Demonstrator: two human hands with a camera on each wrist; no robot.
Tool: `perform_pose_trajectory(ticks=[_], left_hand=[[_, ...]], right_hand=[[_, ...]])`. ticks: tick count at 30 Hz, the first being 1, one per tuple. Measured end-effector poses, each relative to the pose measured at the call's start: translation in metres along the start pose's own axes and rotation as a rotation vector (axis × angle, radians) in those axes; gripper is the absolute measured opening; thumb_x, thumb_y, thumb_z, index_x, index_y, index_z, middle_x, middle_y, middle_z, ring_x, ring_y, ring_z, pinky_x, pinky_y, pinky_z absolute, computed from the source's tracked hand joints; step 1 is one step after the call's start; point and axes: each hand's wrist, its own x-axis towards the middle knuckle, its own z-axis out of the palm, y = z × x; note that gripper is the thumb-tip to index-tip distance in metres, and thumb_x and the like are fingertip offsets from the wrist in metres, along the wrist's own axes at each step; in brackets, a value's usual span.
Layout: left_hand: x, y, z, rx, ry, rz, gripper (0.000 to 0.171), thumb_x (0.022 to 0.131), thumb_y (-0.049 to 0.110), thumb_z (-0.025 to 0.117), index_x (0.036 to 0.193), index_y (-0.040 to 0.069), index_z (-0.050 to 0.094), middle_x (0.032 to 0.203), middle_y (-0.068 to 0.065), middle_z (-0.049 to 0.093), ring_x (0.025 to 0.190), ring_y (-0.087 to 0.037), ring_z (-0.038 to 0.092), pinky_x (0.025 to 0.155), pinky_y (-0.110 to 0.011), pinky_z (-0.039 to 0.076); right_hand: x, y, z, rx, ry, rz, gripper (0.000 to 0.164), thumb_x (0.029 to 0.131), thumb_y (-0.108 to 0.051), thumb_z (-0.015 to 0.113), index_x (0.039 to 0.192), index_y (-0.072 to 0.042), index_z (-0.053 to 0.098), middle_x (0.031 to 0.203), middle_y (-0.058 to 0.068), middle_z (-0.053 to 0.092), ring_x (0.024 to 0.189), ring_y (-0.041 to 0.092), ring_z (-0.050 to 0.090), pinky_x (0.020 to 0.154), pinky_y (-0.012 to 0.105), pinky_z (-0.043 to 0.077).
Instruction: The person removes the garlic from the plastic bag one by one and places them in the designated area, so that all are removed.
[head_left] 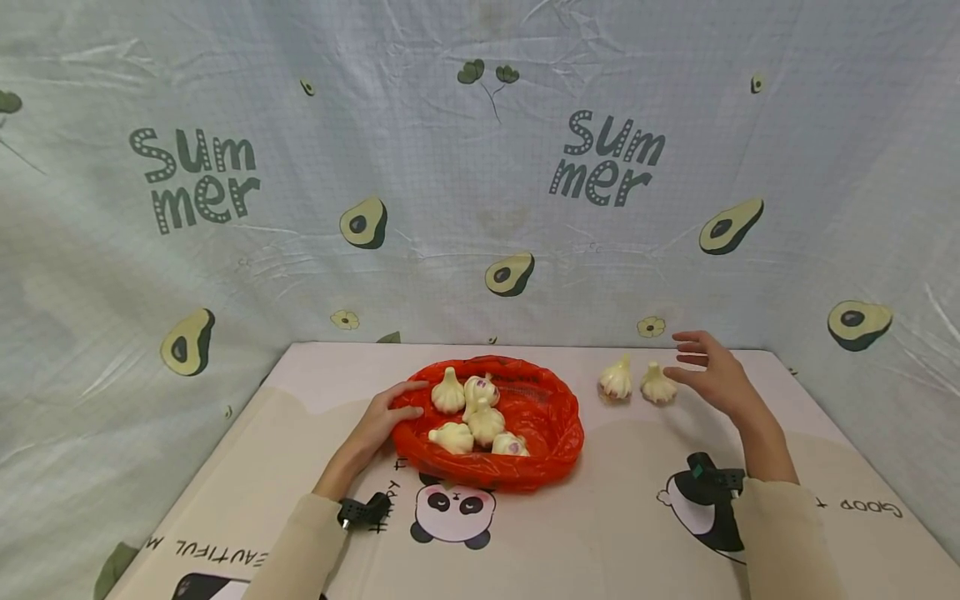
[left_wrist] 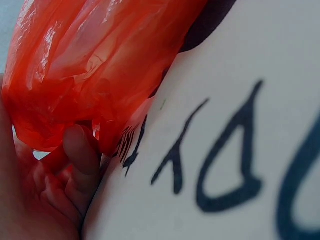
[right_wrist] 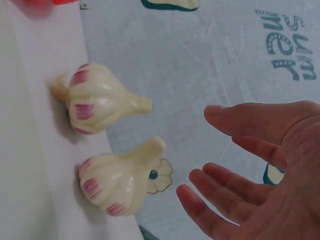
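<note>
A red plastic bag [head_left: 517,473], rolled down into a round, low shape, stands on the table with several garlic bulbs [head_left: 448,392] inside. My left hand [head_left: 378,421] grips its left rim; from the left wrist, curled fingers [left_wrist: 80,150] show against the thin red plastic. Two more garlic bulbs lie to the right of the bag, a left one [head_left: 616,380] and a right one [head_left: 657,385]. Just beside the right one hovers my right hand [head_left: 716,379], fingers spread and holding nothing. Purple streaks mark both bulbs in the right wrist view.
The light tabletop [head_left: 600,533] carries printed pandas and lettering. Behind it hangs a pale cloth [head_left: 435,167] printed with avocados and words, which also runs down both sides. Dark wrist cameras [head_left: 365,510] sit on both forearms.
</note>
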Motion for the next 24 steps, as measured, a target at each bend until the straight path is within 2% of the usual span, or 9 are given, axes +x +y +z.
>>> perform_pose_trajectory(ticks=[12, 24], left_hand=[[-0.001, -0.001, 0.000, 0.001, -0.002, 0.008, 0.051, 0.098, 0.015, 0.058, 0.148, 0.009, 0.054, 0.164, -0.020, 0.038, 0.151, -0.045, 0.037, 0.117, -0.053, 0.044], [0.000, 0.000, -0.001, -0.005, -0.002, -0.010, 0.052, 0.098, 0.016, 0.059, 0.150, 0.011, 0.053, 0.165, -0.019, 0.036, 0.151, -0.045, 0.036, 0.115, -0.052, 0.046]], right_hand=[[-0.006, -0.028, -0.001, 0.006, -0.005, -0.063, 0.071, 0.100, -0.032, 0.067, 0.155, -0.002, 0.033, 0.157, 0.033, 0.040, 0.144, 0.052, 0.042, 0.109, 0.072, 0.043], [-0.009, -0.047, 0.006, 0.054, -0.021, -0.171, 0.065, 0.100, -0.028, 0.068, 0.153, -0.006, 0.038, 0.156, 0.029, 0.042, 0.142, 0.051, 0.044, 0.108, 0.071, 0.045]])
